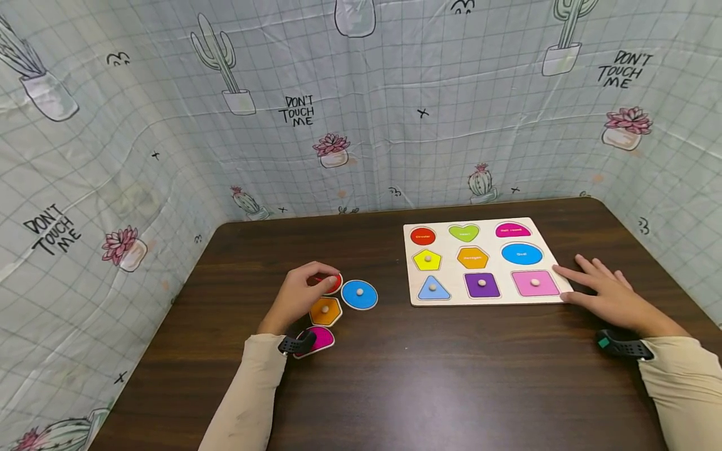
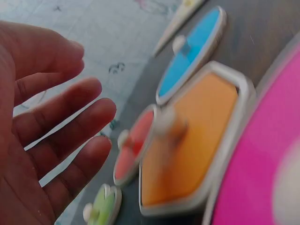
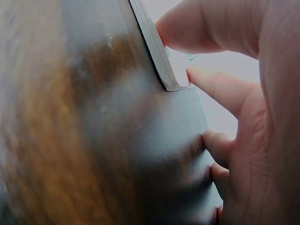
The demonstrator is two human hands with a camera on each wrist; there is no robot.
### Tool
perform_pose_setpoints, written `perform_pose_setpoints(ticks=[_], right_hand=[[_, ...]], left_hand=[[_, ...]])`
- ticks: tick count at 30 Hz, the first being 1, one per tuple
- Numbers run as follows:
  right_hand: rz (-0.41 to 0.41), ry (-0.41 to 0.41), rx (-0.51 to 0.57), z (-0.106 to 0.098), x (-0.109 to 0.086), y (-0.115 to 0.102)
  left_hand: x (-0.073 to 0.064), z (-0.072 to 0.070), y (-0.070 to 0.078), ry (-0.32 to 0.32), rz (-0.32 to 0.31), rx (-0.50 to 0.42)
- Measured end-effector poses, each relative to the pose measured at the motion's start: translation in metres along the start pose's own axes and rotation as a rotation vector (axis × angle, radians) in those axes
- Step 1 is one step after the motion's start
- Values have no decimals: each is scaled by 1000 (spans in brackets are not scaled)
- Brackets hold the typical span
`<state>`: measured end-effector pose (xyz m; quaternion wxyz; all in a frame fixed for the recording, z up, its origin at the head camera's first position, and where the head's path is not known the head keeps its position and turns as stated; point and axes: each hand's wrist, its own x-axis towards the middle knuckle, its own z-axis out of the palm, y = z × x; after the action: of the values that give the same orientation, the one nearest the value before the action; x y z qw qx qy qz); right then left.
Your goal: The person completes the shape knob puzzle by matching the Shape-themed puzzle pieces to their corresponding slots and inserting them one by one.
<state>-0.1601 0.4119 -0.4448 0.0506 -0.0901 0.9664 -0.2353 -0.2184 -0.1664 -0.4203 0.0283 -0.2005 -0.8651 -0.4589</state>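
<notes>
Your left hand (image 1: 298, 293) hovers by the red circle (image 2: 141, 141) on the desk (image 1: 361, 376), left of the board (image 1: 457, 285), its fingers loosely apart and holding nothing. The piece looks light, stiff and sturdy, its face perhaps slick, so pinch its small knob (image 2: 123, 139). Your right hand (image 1: 612, 300) spreads its fingers at the board's near right corner.

"DON'T TOUCH ME" is printed on the cloth (image 1: 375, 169) at the left edge, upper centre-left and upper right of the head view. On the board (image 1: 449, 270), right of centre, "Circular" is marked on the red recess (image 1: 423, 236), "Hexagon" on the orange recess (image 1: 472, 258), "Oval" on the blue recess (image 1: 521, 254), "Half round" on the magenta recess (image 1: 512, 230).
</notes>
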Motion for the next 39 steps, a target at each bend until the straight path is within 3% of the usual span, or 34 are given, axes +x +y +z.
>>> perform_pose_setpoints(ticks=[16,25,33,39], right_hand=[[4,1,0,2,-4,4],[-5,4,5,2,-1,2],[-12,11,8,3,0,1],[-15,14,4,1,0,0]], left_hand=[[-22,-14,-14,-50,-74,89],[-26,-18,-20,-119,-104,83],[-25,-25,-21,-235,-93,45],[-25,-26,-24,-276,-108,32]])
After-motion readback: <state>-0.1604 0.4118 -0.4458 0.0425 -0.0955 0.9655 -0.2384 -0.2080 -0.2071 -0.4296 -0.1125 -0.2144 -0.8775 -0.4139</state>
